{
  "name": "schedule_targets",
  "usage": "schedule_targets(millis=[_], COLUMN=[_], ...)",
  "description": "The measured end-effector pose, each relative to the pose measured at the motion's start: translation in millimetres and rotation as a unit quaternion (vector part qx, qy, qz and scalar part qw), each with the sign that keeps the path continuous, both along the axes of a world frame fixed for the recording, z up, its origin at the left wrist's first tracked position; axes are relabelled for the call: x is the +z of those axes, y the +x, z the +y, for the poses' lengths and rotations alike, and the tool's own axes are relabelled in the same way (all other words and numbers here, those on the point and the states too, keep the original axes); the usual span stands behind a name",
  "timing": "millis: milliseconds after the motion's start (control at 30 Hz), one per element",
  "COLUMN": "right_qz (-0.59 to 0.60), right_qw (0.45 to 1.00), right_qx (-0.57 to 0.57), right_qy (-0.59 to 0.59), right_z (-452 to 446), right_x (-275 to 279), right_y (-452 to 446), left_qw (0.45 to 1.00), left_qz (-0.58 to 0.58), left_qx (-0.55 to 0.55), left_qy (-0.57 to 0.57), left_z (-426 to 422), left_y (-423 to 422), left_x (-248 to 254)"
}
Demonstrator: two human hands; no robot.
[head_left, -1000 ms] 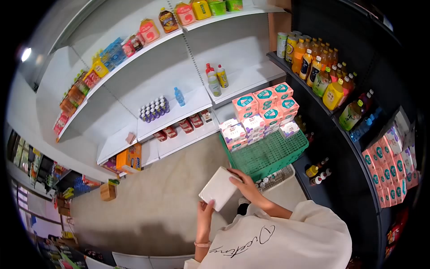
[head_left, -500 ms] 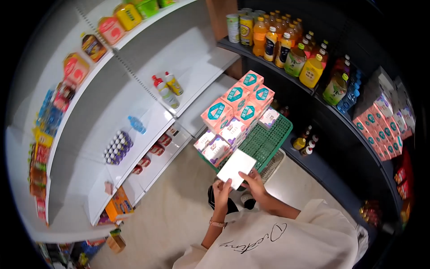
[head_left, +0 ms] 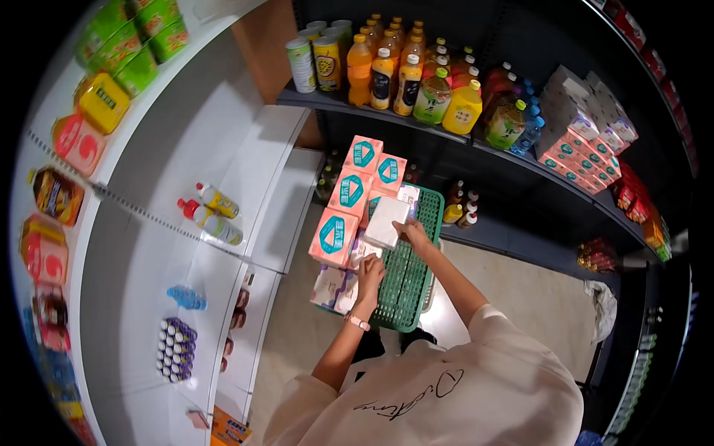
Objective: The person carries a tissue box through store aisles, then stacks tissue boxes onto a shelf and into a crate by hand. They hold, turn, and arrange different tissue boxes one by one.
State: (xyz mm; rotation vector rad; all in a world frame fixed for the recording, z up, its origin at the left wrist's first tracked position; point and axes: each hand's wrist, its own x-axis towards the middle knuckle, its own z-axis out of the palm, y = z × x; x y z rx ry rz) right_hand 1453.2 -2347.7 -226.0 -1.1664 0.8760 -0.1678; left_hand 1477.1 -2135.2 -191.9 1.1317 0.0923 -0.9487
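Observation:
My right hand (head_left: 413, 233) grips a white tissue pack (head_left: 387, 221) by its right edge, plain face up, above the stack in the green crate. My left hand (head_left: 370, 275) is closed, its fingers curled beside the white and purple tissue packs (head_left: 327, 284); what it holds, if anything, is hidden. Several pink tissue packs (head_left: 334, 234) with teal diamond labels are piled on the crate's left side. Beneath them all stands the green plastic crate (head_left: 405, 297), its slatted right part uncovered.
White shelves (head_left: 256, 175) run along the left with bottles (head_left: 216, 215) and small purple-bodied bottles (head_left: 176, 349). A dark shelf (head_left: 327, 98) at the back carries drink bottles (head_left: 383, 78) and cans (head_left: 301, 65). More pink tissue packs (head_left: 584, 157) are stacked at the right.
The white pack has moved forward from the crate's near edge over the stack. My left hand has let go of it and sits lower left. The view has shifted and turned.

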Motion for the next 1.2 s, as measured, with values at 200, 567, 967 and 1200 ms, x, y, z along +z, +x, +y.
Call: schedule_targets(millis=[200,567,967,1200], right_qz=[0.025,0.015,-0.050,0.016], right_qw=[0.997,0.997,0.996,0.987], right_qx=[-0.065,-0.070,-0.079,-0.158], right_qy=[0.037,0.007,-0.005,-0.014], right_z=[-9,-18,-2,25], right_x=[21,8,59,80], right_y=[27,44,-148,-465], left_qw=[0.997,0.979,0.972,0.961], left_qz=[0.020,0.051,0.057,0.075], left_qx=[-0.072,-0.193,-0.215,-0.265], left_qy=[0.006,0.031,0.073,0.040], left_z=[25,35,-16,-89], left_y=[-2,-49,-132,-269], left_x=[2,10,6,-26])
